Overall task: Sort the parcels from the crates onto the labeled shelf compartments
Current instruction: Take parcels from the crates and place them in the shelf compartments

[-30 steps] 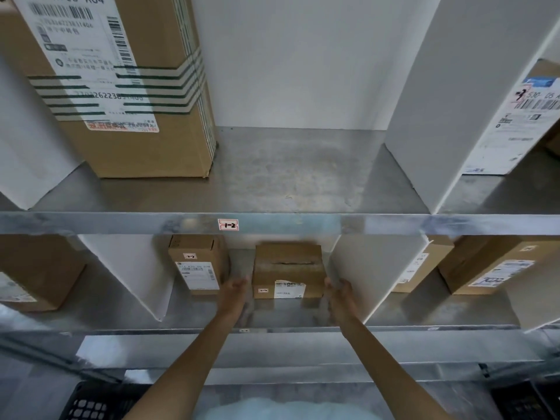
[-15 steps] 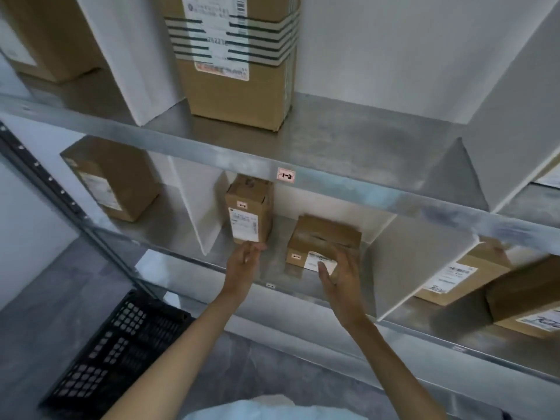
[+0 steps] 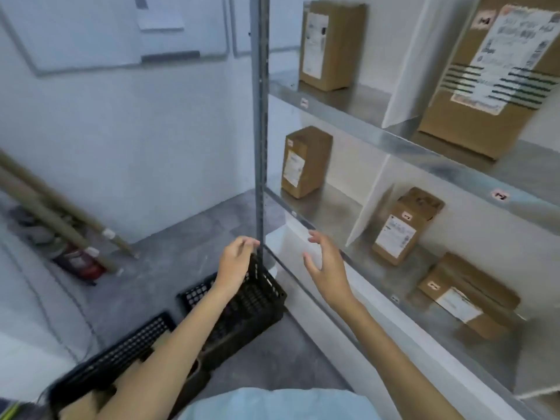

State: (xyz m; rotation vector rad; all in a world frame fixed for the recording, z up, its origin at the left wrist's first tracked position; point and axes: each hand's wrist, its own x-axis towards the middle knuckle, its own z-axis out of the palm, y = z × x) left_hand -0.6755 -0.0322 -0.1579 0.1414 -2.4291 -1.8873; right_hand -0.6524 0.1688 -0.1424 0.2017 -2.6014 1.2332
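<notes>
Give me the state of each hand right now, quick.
Left hand: open, fingers loosely curled, holding nothing.
Right hand: open, fingers spread, holding nothing.

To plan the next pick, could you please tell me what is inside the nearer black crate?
Brown cardboard parcels show in the nearer black crate; the left forearm covers the rest, hiding their number.

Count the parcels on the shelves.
5. Upper shelf: a tall parcel left of the divider, a large taped parcel right of it. Lower shelf: a left parcel, then an upright parcel and a flat parcel. Others may be out of frame.
</notes>
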